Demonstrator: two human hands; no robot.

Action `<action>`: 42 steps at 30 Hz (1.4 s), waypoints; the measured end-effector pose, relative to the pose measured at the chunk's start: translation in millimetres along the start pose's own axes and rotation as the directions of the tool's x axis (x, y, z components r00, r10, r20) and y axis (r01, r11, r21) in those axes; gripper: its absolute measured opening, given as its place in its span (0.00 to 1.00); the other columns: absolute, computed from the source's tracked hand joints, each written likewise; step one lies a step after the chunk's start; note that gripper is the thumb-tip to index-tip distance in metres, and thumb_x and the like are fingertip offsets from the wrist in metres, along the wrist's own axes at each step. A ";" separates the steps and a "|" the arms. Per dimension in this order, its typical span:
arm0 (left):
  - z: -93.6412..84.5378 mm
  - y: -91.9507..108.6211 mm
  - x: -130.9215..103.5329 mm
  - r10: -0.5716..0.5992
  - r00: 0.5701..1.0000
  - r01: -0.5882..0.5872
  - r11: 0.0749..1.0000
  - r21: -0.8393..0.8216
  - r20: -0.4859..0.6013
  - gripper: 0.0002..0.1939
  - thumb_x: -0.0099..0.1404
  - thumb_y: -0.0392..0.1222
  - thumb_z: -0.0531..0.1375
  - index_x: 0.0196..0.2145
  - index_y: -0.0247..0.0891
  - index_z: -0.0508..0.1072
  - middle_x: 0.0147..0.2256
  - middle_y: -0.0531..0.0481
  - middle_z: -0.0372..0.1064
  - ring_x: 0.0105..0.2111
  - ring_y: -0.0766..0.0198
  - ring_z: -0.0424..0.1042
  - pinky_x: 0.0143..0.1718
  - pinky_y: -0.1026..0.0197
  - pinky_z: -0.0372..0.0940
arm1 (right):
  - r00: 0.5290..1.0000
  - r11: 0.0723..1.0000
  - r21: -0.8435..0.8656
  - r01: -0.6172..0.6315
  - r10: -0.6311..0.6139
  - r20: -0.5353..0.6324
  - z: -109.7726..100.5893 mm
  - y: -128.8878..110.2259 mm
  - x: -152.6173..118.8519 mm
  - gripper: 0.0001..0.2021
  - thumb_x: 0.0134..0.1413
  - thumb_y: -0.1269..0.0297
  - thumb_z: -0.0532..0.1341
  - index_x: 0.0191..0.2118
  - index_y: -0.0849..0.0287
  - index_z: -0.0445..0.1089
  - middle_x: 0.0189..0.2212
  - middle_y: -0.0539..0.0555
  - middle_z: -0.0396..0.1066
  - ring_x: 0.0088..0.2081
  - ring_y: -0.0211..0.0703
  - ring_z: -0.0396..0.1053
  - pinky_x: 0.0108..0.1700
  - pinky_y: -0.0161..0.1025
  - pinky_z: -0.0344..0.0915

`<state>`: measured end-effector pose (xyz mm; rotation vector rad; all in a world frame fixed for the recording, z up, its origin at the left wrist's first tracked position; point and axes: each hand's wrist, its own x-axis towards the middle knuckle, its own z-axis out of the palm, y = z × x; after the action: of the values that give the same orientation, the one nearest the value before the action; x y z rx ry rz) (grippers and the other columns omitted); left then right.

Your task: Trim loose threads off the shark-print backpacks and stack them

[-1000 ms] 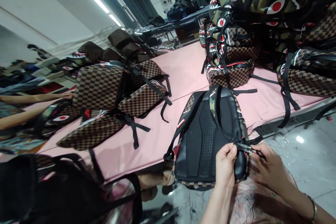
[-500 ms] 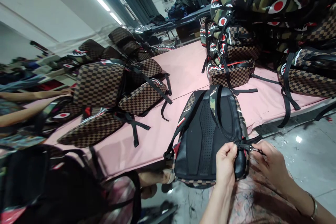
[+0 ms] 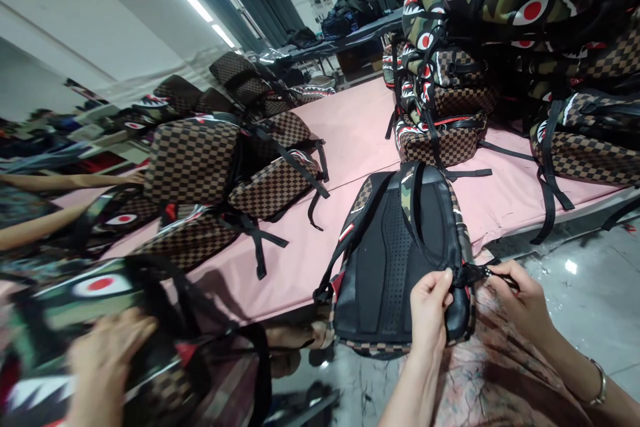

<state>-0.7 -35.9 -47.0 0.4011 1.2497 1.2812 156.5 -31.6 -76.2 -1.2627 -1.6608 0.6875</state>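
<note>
A backpack (image 3: 395, 267) lies on the pink table edge in front of me, back panel up, its black padding framed by brown checks. My left hand (image 3: 431, 303) is closed, thumb on top, on a black shoulder strap (image 3: 443, 259) near the lower right corner. Just right of it, my right hand (image 3: 520, 300) pinches a bunched black webbing end (image 3: 477, 273), drawn out sideways from the bag. Small shiny spots show on this bunch; I cannot make out what they are.
Stacked checked and camouflage backpacks (image 3: 440, 140) stand on the pink table (image 3: 350, 120) at the back right. More checked bags (image 3: 195, 160) lie to the left. At lower left a co-worker's hand (image 3: 107, 353) is on a camouflage bag (image 3: 50, 320); another person's arms (image 3: 65, 181) reach in behind.
My right hand has moved slightly right and up with the black webbing. My left hand stays nearly in place. At left, the co-worker's bag has turned over, showing its eye print.
</note>
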 end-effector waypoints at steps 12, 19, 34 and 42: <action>5.7 7.8 4.8 -0.084 0.996 0.082 0.989 -0.126 -0.011 0.25 0.40 0.44 0.69 0.15 0.37 0.52 0.14 0.63 0.43 0.15 0.80 0.41 0.14 0.72 0.37 | 0.950 0.886 -0.350 0.305 -0.311 0.041 13.2 12.7 -10.4 0.07 0.58 0.65 0.52 0.39 0.59 0.64 0.32 0.57 0.70 0.35 0.46 0.67 0.37 0.42 0.63; 4.8 7.6 5.1 -0.112 0.994 0.113 0.986 -0.126 0.010 0.24 0.40 0.43 0.69 0.16 0.36 0.54 0.14 0.63 0.45 0.15 0.80 0.43 0.14 0.73 0.38 | 0.933 0.870 -0.352 0.344 -0.361 0.019 18.0 8.7 -1.3 0.08 0.58 0.66 0.51 0.35 0.59 0.65 0.29 0.55 0.69 0.34 0.45 0.66 0.36 0.41 0.62; 7.0 7.1 -4.8 0.215 0.977 -0.209 0.942 0.262 0.006 0.14 0.48 0.47 0.65 0.19 0.34 0.66 0.17 0.58 0.53 0.19 0.73 0.51 0.21 0.69 0.49 | 0.976 0.984 0.071 -0.163 0.150 0.159 22.4 42.9 -2.4 0.07 0.48 0.62 0.61 0.34 0.59 0.69 0.31 0.53 0.72 0.33 0.44 0.69 0.36 0.39 0.66; 3.1 16.8 0.0 0.719 0.607 -0.637 0.184 0.749 0.339 0.10 0.54 0.29 0.55 0.18 0.37 0.62 0.23 0.54 0.55 0.23 0.69 0.58 0.25 0.67 0.55 | 0.998 0.994 0.093 -0.060 0.062 -0.011 39.9 59.2 -14.5 0.10 0.48 0.64 0.59 0.38 0.58 0.71 0.35 0.55 0.74 0.37 0.46 0.72 0.39 0.41 0.69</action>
<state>-6.3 -29.2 -32.3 1.8378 1.8196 1.3224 147.4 -22.7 -148.0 -1.2534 -1.5668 0.7827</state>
